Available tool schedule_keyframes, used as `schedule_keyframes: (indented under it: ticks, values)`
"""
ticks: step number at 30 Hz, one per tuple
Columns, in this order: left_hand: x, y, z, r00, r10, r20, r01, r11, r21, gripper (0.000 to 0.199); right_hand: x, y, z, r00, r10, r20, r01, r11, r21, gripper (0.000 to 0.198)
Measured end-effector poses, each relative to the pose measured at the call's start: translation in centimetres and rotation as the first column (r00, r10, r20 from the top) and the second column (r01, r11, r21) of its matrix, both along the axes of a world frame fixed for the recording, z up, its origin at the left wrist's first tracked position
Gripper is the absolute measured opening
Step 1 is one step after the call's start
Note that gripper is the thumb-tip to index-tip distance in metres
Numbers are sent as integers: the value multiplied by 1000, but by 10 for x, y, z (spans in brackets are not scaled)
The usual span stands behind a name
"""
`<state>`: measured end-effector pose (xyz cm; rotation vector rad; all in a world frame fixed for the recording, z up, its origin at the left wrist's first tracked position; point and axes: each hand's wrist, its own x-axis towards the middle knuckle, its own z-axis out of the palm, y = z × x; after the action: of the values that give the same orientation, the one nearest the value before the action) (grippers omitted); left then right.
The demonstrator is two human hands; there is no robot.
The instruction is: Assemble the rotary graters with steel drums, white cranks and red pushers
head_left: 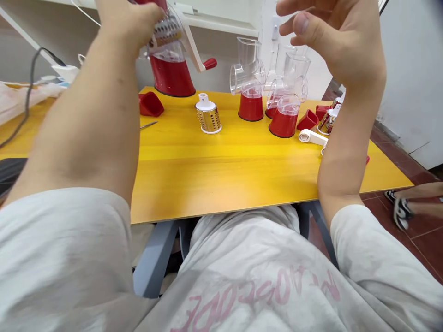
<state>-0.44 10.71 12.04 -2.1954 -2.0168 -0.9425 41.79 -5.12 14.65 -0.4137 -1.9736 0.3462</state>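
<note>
My left hand (140, 25) is closed around the upper part of a rotary grater (173, 76) at the back left of the table. This grater has a red base, a clear body, a metal drum and a white crank with a red knob (210, 63). It leans a little; whether its base touches the table I cannot tell. Raised at the upper right, my right hand (332, 39) is open, its fingers bent and apart, with nothing in it. A loose grater drum (208, 117) with a white top stands upright on the table in front of the grater.
Several clear grater bodies on red bases (251, 103) stand at the back right. Near them lie red pushers (308, 120), a white crank (313, 137) and more drums (327, 121). Another red pusher (151, 104) lies at left on the yellow table (221, 180). A person's legs (422, 191) show at right.
</note>
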Motion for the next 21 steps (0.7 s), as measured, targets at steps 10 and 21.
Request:
schedule_keyframes:
  ticks: [10, 21]
  values:
    - [19, 5, -30, 938, -169, 304, 186, 982, -28, 120, -21, -21, -16, 967, 57, 249, 12, 964, -266, 82]
    - [-14, 7, -52, 932, -246, 266, 285, 951, -119, 96, 6, 30, -10, 998, 18, -64, -22, 998, -56, 55]
